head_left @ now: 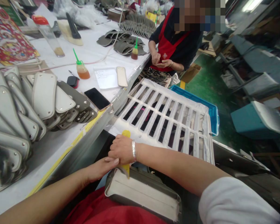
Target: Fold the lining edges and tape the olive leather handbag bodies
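Observation:
My right hand [121, 150], with a silver bracelet at its wrist, is closed around a flat yellow tool [126, 133]. The tool's rounded end sticks out above the fist, and its narrow lower end reaches the corner of a dark olive, box-shaped bag piece [144, 194] with a cream face. That piece lies across my lap. Close under the right hand, my left hand [101, 169] grips the left end of the bag piece. Its thumb shows on top, while most of its fingers are hidden.
A white slatted rack [163, 116] stands ahead, with a blue crate [212, 115] behind it. Grey strap pieces [11, 124] are piled on the white table at left, near a phone [97, 98] and a glue bottle [82, 70]. A co-worker in a red apron [166, 49] sits beyond.

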### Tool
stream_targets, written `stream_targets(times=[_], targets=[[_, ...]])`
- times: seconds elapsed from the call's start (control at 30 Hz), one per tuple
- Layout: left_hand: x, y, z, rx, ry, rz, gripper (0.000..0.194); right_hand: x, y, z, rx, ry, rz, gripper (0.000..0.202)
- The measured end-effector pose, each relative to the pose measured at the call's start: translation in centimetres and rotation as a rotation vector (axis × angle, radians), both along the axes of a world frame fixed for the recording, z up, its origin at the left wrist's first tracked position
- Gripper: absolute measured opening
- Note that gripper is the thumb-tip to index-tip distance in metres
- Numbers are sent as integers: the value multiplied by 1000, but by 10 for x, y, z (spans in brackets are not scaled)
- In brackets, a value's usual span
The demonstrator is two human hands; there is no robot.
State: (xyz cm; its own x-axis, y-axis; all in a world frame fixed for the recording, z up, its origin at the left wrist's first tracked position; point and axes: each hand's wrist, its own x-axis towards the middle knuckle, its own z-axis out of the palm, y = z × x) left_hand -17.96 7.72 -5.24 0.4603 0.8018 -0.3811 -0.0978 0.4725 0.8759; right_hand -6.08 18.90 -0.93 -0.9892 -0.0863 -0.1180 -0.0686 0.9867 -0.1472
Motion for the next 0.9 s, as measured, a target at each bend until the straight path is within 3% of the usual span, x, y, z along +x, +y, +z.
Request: stream_targets(times=[0.2, 0.47, 0.7, 0.77, 0.9], targets=[[17, -17, -9, -43, 199, 149, 59, 1, -1, 3, -52, -111, 91, 22], [27, -35, -26, -31, 365, 280, 61, 7, -4, 5, -79, -78, 135, 21], [34, -30, -16, -71, 500, 385, 55, 18, -7, 0, -108, -54, 31, 23], [36, -27, -11, -71, 462, 372, 51, 23, -9, -3, -122, -36, -31, 26], [39, -20, -6, -38, 347, 213, 42, 40, -17, -10, -157, -6, -167, 30]])
